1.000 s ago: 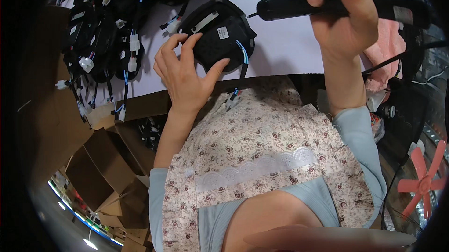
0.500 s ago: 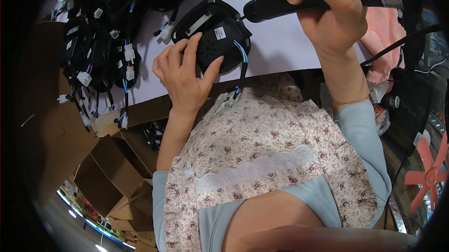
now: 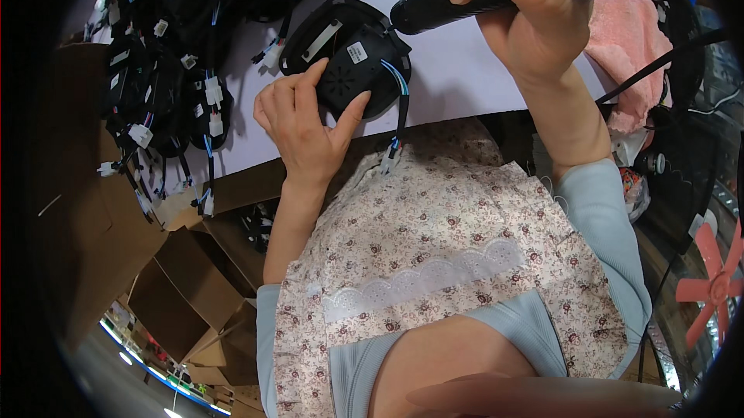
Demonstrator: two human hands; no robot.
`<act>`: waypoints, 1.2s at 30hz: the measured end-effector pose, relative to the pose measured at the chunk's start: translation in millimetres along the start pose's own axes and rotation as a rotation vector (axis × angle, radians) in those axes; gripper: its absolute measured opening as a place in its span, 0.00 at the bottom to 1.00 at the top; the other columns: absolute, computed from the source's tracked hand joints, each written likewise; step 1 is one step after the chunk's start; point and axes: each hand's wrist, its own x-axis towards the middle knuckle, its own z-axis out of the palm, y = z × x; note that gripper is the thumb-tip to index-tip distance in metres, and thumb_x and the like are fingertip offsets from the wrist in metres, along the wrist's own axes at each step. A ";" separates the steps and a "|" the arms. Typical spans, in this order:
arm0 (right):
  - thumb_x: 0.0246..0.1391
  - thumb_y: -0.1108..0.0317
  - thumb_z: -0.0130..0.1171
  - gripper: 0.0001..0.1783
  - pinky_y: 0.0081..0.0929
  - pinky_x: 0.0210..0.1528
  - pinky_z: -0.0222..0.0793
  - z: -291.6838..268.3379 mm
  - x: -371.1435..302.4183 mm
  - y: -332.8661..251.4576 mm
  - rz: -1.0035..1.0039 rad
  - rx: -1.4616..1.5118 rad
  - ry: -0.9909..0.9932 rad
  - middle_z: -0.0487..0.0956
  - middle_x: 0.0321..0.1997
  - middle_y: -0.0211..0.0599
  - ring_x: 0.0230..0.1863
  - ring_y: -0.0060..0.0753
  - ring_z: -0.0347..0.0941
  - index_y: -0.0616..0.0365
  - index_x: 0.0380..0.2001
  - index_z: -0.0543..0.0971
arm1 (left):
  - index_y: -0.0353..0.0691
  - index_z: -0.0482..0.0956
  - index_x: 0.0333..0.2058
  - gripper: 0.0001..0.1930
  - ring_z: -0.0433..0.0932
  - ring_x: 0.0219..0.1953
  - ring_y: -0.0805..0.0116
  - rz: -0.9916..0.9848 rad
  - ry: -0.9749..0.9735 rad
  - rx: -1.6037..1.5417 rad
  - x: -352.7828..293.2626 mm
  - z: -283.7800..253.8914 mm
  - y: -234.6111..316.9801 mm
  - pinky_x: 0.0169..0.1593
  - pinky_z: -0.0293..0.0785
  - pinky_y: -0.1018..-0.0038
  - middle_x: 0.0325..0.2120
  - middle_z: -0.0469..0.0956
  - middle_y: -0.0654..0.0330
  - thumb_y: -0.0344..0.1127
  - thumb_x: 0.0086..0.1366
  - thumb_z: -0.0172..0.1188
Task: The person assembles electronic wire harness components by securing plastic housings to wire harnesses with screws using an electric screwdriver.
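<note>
In the head view, you work at a white tabletop [image 3: 457,81], your left hand [image 3: 306,123] steadying a vented black plastic housing [image 3: 368,88] near the table's front edge. Your grip on it is spread wide, fingertips on its left side and thumb on its lower face. Your right hand [image 3: 535,26] is closed around a black power screwdriver [image 3: 430,8], held nearly level above the table, its tip at the housing's upper right edge. Whether the bit sits in a screw is too small to tell.

The housing lies face up to the camera, showing a white label [image 3: 356,52] and a pale strip [image 3: 322,40] at its upper left. Blue and white wires [image 3: 396,73] leave its right side and run in a black sleeve over the table edge to a white connector [image 3: 388,160] above your floral apron [image 3: 426,224].

To your left, similar black units [image 3: 159,81] are heaped, their white plugs hanging past the edge. On your right, a pink cloth [image 3: 632,50] lies beside a black cable [image 3: 663,71]. Cardboard boxes [image 3: 182,282] stand at lower left; a pink fan [image 3: 719,288] shows at far right.
</note>
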 end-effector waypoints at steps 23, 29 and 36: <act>0.53 0.77 0.67 0.07 0.22 0.31 0.66 37.5 22.4 19.4 0.013 -0.176 -0.310 0.78 0.28 0.25 0.28 0.15 0.70 0.62 0.35 0.79 | 0.42 0.81 0.52 0.30 0.70 0.50 0.55 -0.006 0.034 -0.029 2.6 -2.3 3.0 0.59 0.59 0.57 0.42 0.74 0.58 0.52 0.56 0.75; 0.51 0.67 0.75 0.16 0.20 0.36 0.75 31.5 26.0 6.4 0.075 -0.255 -0.251 0.83 0.34 0.28 0.32 0.18 0.78 0.59 0.41 0.82 | 0.42 0.80 0.52 0.30 0.70 0.49 0.54 -0.014 0.017 -0.079 5.4 1.6 1.9 0.60 0.58 0.56 0.42 0.75 0.57 0.51 0.55 0.74; 0.59 0.78 0.62 0.06 0.20 0.30 0.67 -46.3 69.1 -72.1 -0.486 -0.141 0.330 0.77 0.28 0.32 0.26 0.22 0.71 0.58 0.37 0.76 | 0.41 0.79 0.54 0.32 0.72 0.52 0.59 0.132 -0.037 -0.175 35.2 15.4 43.0 0.63 0.55 0.52 0.46 0.77 0.59 0.52 0.55 0.74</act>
